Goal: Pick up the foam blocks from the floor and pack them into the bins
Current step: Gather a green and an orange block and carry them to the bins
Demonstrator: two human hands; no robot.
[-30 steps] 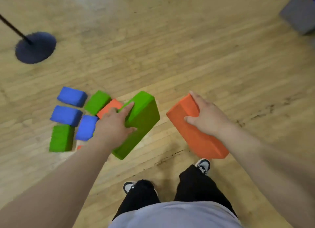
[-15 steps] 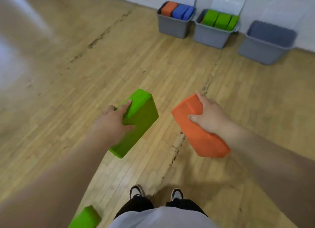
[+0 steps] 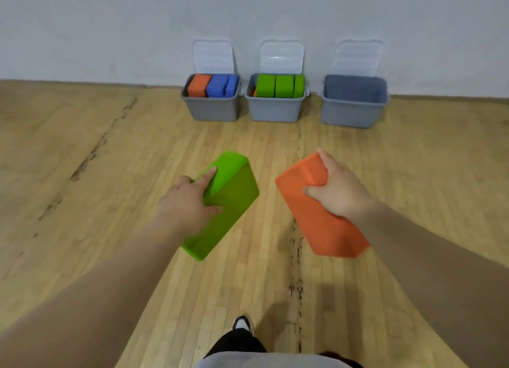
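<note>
The bins (image 3: 354,114) have come into full view ahead now. The left hand (image 3: 187,202) grips a green block (image 3: 231,199), the right hand (image 3: 338,191) an orange block (image 3: 311,216), ready to pack.

We see a lime-green block (image 3: 237,195), an orange block (image 3: 312,225), grey bins (image 3: 272,111) with clear lids (image 3: 281,56), and a tan plank-striped floor (image 3: 110,174).
</note>
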